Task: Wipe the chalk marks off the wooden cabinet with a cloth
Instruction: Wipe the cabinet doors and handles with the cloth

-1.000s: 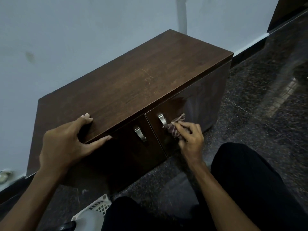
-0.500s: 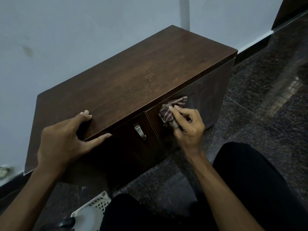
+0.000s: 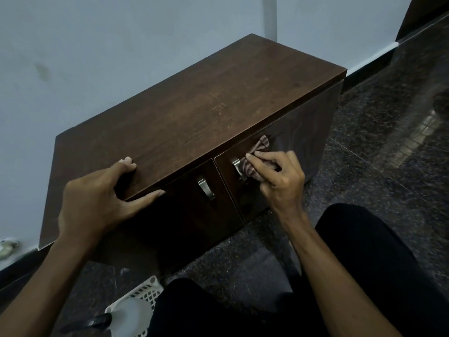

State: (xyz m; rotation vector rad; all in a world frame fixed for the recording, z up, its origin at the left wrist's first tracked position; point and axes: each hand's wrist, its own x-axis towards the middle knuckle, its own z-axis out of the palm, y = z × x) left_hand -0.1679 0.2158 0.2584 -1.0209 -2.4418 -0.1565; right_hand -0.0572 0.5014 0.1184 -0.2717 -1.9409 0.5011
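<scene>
Cloth in right hand against cabinet front (left hand spread on top)

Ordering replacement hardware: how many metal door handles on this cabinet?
2. The left door handle is fully visible; the right door handle is partly covered by the cloth in the right hand.

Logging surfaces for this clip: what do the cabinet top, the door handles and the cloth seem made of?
Cabinet top: dark wood or wood-look laminate, satin; grain streaks show. Door handles: likely brushed metal; pale silvery sheen. Cloth: soft striped woven fabric; it crumples in folds under the right hand.
</scene>
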